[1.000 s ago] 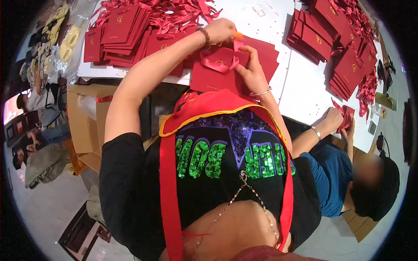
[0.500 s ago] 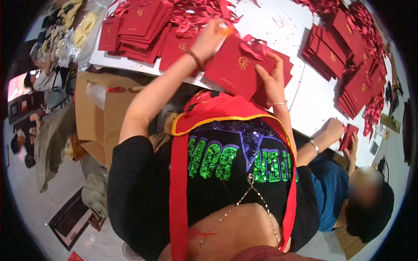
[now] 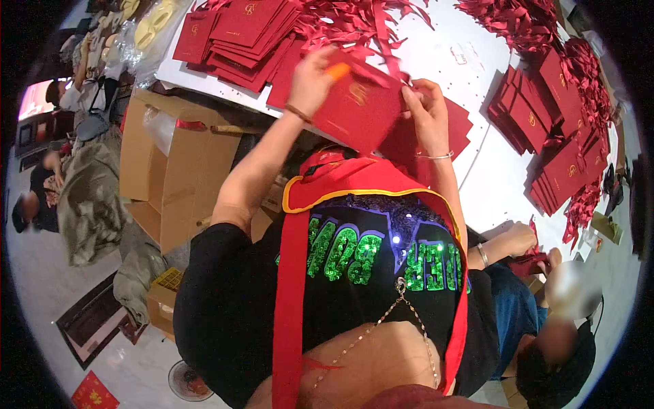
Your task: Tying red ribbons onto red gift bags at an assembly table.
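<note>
A flat red paper gift bag [image 3: 361, 112] with a gold emblem is held tilted at the table's near edge. My left hand [image 3: 312, 85], an orange cover on one finger, is closed on the bag's upper left edge. At its upper right corner, my right hand [image 3: 429, 112] pinches a red ribbon [image 3: 390, 58] between thumb and fingers. More red bags [image 3: 453, 126] lie under and beside my right hand. A pile of bags [image 3: 248, 58] stands left of my left hand, and a heap of loose red ribbons [image 3: 340, 24] spreads behind it.
On the white table [image 3: 436, 41], more stacked bags [image 3: 521, 112] and ribbon heaps [image 3: 589, 88] line the right side. At the right, a co-worker's hands [image 3: 521, 242] handle another red piece. An open cardboard box [image 3: 197, 163] stands below the table's left edge.
My left hand has moved down and left along the bag, which has tilted. My right hand has shifted from the bag's front to its corner ribbon. The co-worker's hands have lowered slightly.
</note>
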`<state>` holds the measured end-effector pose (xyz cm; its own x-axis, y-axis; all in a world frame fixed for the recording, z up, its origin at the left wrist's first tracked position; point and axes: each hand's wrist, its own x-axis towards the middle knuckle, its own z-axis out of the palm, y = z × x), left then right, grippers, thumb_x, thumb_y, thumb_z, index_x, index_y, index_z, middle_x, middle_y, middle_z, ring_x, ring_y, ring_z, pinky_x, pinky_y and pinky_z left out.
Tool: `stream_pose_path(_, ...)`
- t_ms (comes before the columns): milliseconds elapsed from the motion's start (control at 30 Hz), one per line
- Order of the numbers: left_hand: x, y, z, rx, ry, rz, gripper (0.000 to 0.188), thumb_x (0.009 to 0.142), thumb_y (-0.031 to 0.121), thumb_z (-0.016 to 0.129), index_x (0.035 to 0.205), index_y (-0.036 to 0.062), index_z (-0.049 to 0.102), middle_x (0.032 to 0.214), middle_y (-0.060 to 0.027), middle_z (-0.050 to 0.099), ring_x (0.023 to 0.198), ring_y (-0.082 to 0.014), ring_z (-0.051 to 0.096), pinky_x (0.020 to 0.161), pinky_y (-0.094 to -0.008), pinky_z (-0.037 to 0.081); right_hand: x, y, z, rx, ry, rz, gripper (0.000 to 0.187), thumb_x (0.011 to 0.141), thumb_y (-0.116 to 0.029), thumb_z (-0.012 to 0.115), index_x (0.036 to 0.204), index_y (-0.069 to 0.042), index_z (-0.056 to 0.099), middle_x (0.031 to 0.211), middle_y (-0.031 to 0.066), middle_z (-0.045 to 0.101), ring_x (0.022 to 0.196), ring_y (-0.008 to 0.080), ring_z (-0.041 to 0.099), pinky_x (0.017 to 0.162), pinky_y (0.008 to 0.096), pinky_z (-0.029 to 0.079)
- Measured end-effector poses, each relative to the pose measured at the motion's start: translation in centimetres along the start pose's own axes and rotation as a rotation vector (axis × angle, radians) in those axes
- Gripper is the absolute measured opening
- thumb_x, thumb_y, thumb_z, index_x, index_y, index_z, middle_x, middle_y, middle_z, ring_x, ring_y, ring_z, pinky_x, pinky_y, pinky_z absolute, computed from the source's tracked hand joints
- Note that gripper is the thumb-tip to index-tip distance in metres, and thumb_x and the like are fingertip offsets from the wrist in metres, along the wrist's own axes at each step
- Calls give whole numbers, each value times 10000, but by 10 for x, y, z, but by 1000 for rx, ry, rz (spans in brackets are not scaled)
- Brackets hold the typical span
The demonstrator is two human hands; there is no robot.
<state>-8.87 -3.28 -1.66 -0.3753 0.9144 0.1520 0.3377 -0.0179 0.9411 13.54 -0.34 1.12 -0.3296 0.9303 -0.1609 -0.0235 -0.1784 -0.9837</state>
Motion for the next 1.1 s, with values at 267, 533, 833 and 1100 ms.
stream_pose_path(267,15,-27,-48,842,186,182,434,767,115,561,1176,104,416,1091,-154,502,946,-372,530,758,-442,447,-7,6,-24,-63,13,31,244,833,-142,582,1029,-8,526,860,37,586,771,101,561,669,221,447)
stream_pose_path(533,6,-54,-35,1068,176,234,327,792,177,505,1110,100,519,1175,-103,446,1040,-310,433,810,-454,352,16,30,56,57,-305,241,590,827,-275,580,1289,13,352,1241,165,449,1122,225,448,927,299,363)
stream_pose_path(833,-47,-49,-47,742,333,-234,510,696,258,675,1104,58,442,1108,-152,467,1080,-321,405,876,-456,310,59,74,83,-446,-166,-85,646,714,-329,650,1200,47,451,1276,245,350,1170,337,375,971,345,316)
stream_pose_path(1100,-36,-59,-39,616,337,-184,486,705,244,674,1091,37,463,1043,-179,540,964,-359,514,802,-426,410,100,82,91,-516,-40,-102,770,673,-359,662,1263,39,367,1328,257,295,1217,381,319,1010,378,282)
